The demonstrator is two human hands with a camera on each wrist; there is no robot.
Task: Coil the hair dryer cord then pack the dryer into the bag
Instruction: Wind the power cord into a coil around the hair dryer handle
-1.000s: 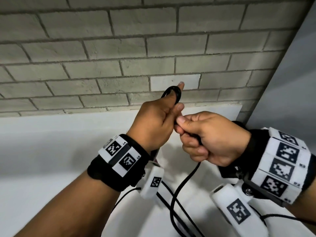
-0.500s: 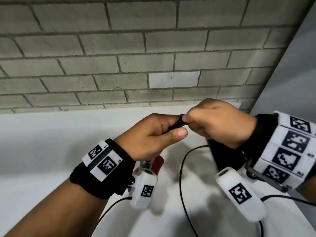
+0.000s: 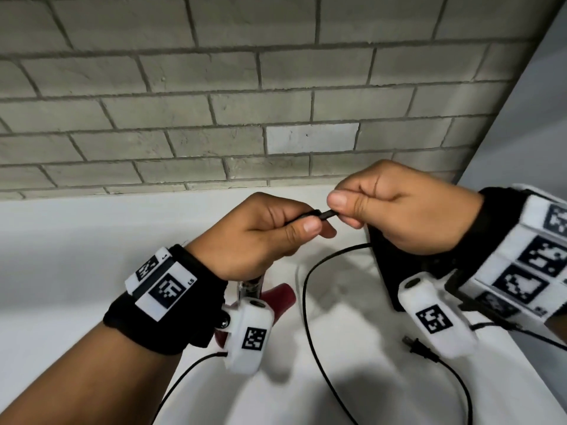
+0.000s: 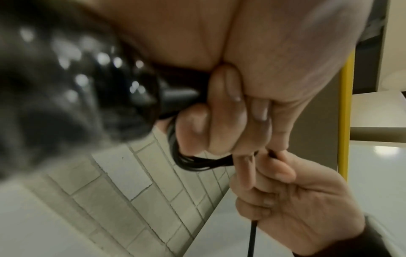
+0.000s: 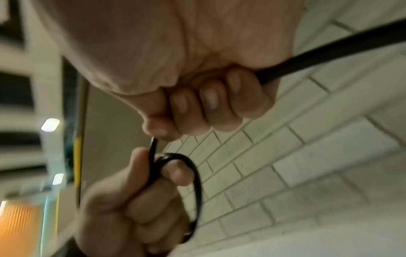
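Several small loops of the black cord (image 4: 193, 163) already sit gathered in your left hand (image 3: 260, 237), whose grip is clenched around them, thumb pressing the bundle against the curled fingers. Under that hand, part of the red hair dryer (image 3: 277, 299) shows on the white table (image 3: 61, 256); the left wrist view suggests its dark, blurred body hangs close to your palm, though I cannot tell whether you are holding it as well. Moving right, a short stretch of cord bridges the gap to your right hand (image 3: 399, 207), which pinches it between thumb and forefinger while the other fingers curl round the trailing length. Further right, a long slack run still lies on the table, ending at the plug (image 3: 415, 346). The black bag (image 3: 386, 271) waits just beneath your right wrist. By my reckoning the coiling is partly done: the remaining slack needs winding in, and the packing has not begun.
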